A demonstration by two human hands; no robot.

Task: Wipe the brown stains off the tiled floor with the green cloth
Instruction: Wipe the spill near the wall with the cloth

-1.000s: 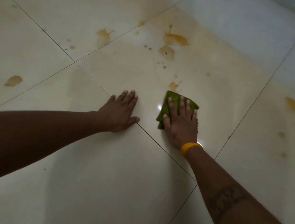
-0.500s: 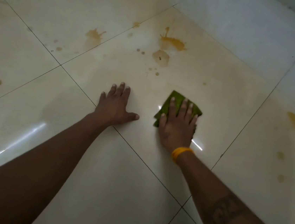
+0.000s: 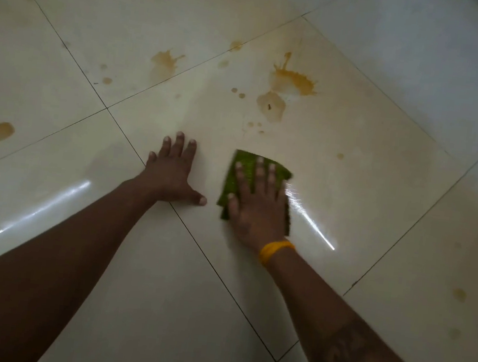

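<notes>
Right hand (image 3: 258, 210) flat w/ fingers straight, pressing cloth (image 3: 243, 169) onto floor (image 3: 158, 305). Left hand (image 3: 173, 173) flat & spread beside it, holding nothing. Stains (image 3: 291, 79) further up, untouched.

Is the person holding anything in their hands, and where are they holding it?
Nothing is gripped. The right hand presses flat on top of the green cloth; the left hand rests bare on the tiled floor.
</notes>
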